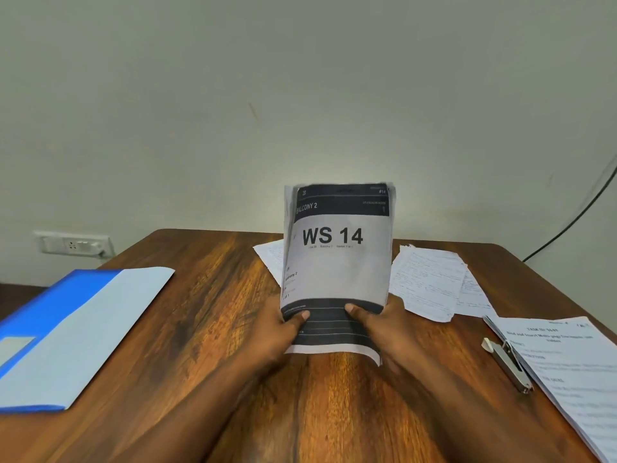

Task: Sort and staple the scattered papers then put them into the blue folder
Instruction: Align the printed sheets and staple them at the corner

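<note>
Wood-grain desk [207,295] set against a plain pale wall [300,95], wall socket [71,244] behind its far left corner, dark cable [574,218] running down the wall on the far right. We hold the sorted stack [337,262] upright at desk centre, lower edge close to the wood; left hand [283,332] and right hand [377,325] each grip the bottom of the stack, thumbs across the front sheet, fingers behind it. Blue folder [66,332] lies well left of the stack, loose papers [430,282] just behind and right of it, stapler [509,364] further right, on the edge of a printed sheet [574,372]. We judge the sheets light, limp and prone to sliding apart; the top already bows. Best held low on both sides for squaring, then pinched near one upper corner for stapling.
</note>
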The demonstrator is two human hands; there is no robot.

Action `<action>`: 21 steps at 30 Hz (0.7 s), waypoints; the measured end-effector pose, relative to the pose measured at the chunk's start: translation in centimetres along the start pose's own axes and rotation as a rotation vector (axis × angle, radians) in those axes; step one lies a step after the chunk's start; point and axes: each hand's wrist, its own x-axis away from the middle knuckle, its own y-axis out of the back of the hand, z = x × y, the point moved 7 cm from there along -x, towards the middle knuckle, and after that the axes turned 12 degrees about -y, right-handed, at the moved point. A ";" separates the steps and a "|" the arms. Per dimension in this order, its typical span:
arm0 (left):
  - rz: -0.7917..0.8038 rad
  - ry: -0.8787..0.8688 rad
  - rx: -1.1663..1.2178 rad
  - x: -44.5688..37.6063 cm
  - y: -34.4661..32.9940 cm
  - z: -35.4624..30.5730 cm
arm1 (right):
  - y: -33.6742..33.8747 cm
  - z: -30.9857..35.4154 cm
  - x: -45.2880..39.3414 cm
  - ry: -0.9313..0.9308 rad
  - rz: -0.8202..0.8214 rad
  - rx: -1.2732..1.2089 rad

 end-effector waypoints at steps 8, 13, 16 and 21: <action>0.318 -0.130 -0.407 -3.5 4.0 -4.3 | 6.3 8.6 -1.0 0.154 0.137 -0.346; 0.391 -0.294 -0.583 -5.0 4.8 -8.3 | 7.9 12.9 -0.4 0.268 0.149 0.126; 0.388 -0.371 -0.663 -5.5 5.6 -9.5 | 8.4 13.6 -0.3 0.281 0.189 0.278; 0.462 -0.449 -0.783 -5.2 4.9 -10.7 | 7.3 12.9 0.0 0.244 0.245 0.323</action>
